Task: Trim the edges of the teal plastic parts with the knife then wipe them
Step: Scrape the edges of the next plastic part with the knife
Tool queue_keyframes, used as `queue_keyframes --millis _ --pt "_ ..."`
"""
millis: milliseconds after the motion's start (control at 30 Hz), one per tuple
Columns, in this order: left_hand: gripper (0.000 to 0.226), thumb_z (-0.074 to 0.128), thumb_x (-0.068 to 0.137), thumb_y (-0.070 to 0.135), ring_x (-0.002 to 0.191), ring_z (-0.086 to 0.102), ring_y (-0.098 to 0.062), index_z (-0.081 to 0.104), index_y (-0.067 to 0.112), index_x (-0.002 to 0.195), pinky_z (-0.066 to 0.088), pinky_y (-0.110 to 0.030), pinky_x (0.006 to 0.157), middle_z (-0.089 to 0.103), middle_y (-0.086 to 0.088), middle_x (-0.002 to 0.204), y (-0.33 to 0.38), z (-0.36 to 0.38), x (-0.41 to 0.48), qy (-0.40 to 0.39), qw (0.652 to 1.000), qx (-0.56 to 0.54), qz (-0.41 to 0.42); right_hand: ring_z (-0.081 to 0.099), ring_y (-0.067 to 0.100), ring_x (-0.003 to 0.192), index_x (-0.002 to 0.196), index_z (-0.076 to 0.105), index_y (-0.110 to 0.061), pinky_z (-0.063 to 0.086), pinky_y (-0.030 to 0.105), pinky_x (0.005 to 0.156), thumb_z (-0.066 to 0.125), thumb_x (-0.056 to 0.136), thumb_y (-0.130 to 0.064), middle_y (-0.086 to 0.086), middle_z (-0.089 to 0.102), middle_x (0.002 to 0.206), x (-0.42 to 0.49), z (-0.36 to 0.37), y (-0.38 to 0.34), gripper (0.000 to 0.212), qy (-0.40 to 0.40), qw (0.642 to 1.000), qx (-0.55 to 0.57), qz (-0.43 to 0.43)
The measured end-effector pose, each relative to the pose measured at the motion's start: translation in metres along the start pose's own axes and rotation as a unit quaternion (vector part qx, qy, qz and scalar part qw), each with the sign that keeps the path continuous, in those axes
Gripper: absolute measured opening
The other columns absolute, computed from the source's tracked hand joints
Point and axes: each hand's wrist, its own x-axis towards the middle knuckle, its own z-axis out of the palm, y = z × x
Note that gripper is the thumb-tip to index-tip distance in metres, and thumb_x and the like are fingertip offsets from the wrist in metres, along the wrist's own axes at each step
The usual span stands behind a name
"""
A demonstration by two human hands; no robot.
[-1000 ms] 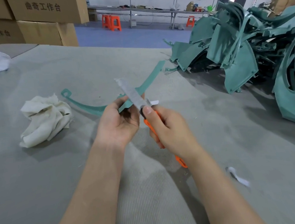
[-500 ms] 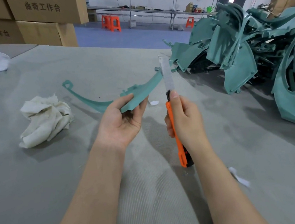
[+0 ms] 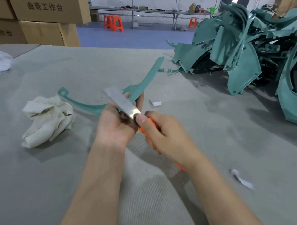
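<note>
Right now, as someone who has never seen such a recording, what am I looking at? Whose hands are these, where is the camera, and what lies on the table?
There is no machine here. These are a person's two bare hands, filmed by one wide-angle camera worn on the head, looking forward and down. The left hand holds a curved teal part above the grey table. The right hand grips a knife with an orange handle, its long blade laid across the part near the left palm, as if to trim an edge. On the table lie a crumpled white cloth to the left, a pile of teal parts to the right, and small white scraps. Cardboard boxes stand behind.
</note>
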Motion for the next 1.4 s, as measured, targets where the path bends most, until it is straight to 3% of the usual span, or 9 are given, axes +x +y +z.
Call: queue_keyframes --millis 100,200,467,633,767,933,1033,1267,1400 --pt "0.012 0.052 0.083 -0.003 0.087 0.068 -0.028 0.064 -0.004 0.086 0.059 -0.024 0.056 0.068 -0.015 0.092 0.0 -0.003 -0.001 -0.012 0.999 0.049 0.005 0.04 0.008 0.044 0.064 0.047 -0.015 0.041 0.035 0.047 0.045 0.092 -0.047 -0.004 0.044 0.05 -0.002 0.0 -0.003 0.043 -0.056 0.998 -0.022 -0.022" --pt "0.013 0.052 0.091 0.004 0.076 0.065 -0.02 0.063 0.003 0.084 0.058 -0.024 0.056 0.069 -0.01 0.08 0.0 -0.006 0.008 0.035 0.988 0.146 0.043 0.04 0.009 0.041 0.062 0.05 -0.025 0.038 0.024 0.04 0.044 0.091 -0.045 -0.002 0.044 0.049 -0.003 -0.011 -0.009 0.036 -0.015 0.989 0.143 0.026" --pt "0.043 0.069 0.064 0.013 0.091 0.071 -0.017 0.068 0.01 0.107 0.059 -0.03 0.077 0.073 -0.005 0.103 0.018 -0.022 0.008 -0.006 0.922 0.384 0.039 0.047 0.014 0.046 0.086 0.05 -0.012 0.044 0.028 0.047 0.06 0.092 -0.041 0.001 0.056 0.069 0.003 -0.056 0.007 0.032 0.355 0.908 0.176 0.133" --pt "0.043 0.075 0.06 0.009 0.086 0.072 -0.017 0.069 0.011 0.103 0.059 -0.029 0.073 0.074 -0.005 0.1 0.023 -0.025 0.001 -0.04 0.882 0.469 -0.02 0.048 0.009 0.046 0.083 0.066 -0.016 0.044 0.023 0.043 0.069 0.087 -0.03 0.0 0.057 0.063 0.0 -0.066 0.019 0.015 0.204 0.957 0.105 0.178" --pt "0.034 0.062 0.069 0.037 0.079 0.073 -0.016 0.078 0.014 0.089 0.059 -0.028 0.063 0.075 -0.004 0.092 0.026 -0.019 0.001 -0.034 0.919 0.39 -0.046 0.047 0.008 0.046 0.076 0.069 -0.022 0.04 0.021 0.041 0.068 0.087 -0.016 -0.006 0.057 0.057 -0.001 -0.061 0.013 0.013 0.128 0.958 0.207 0.149" --pt "0.078 0.046 0.076 0.072 0.123 0.056 -0.025 0.059 0.014 0.127 0.046 -0.045 0.101 0.061 -0.008 0.131 0.007 -0.01 -0.002 -0.169 0.955 0.239 -0.034 0.044 0.012 0.041 0.081 0.057 -0.017 0.041 0.023 0.044 0.065 0.089 -0.012 -0.003 0.048 0.049 0.007 -0.045 0.007 0.013 0.265 0.921 0.254 0.127" --pt "0.06 0.051 0.086 0.053 0.118 0.058 -0.028 0.055 0.011 0.129 0.049 -0.042 0.096 0.061 -0.013 0.129 -0.024 -0.005 0.002 -0.177 0.95 0.257 -0.006 0.043 0.013 0.04 0.084 0.051 -0.014 0.039 0.022 0.044 0.062 0.091 -0.009 -0.002 0.047 0.047 0.008 -0.036 0.005 0.014 0.271 0.923 0.257 0.096" --pt "0.007 0.058 0.092 0.008 0.068 0.072 -0.013 0.065 0.009 0.091 0.057 -0.024 0.055 0.075 -0.005 0.078 -0.024 -0.011 0.015 0.034 0.984 0.14 0.102 0.045 0.014 0.042 0.082 0.054 -0.015 0.038 0.022 0.041 0.052 0.097 -0.04 0.001 0.057 0.058 0.006 -0.032 0.013 0.029 0.188 0.97 0.142 0.067" --pt "0.006 0.059 0.09 0.005 0.072 0.071 -0.016 0.065 0.007 0.09 0.059 -0.026 0.064 0.074 -0.006 0.077 -0.012 -0.008 0.013 0.071 0.99 0.074 0.101 0.041 0.015 0.044 0.062 0.045 -0.023 0.037 0.03 0.042 0.041 0.089 -0.061 -0.004 0.044 0.049 0.005 -0.032 0.021 0.047 0.18 0.98 0.051 0.071"
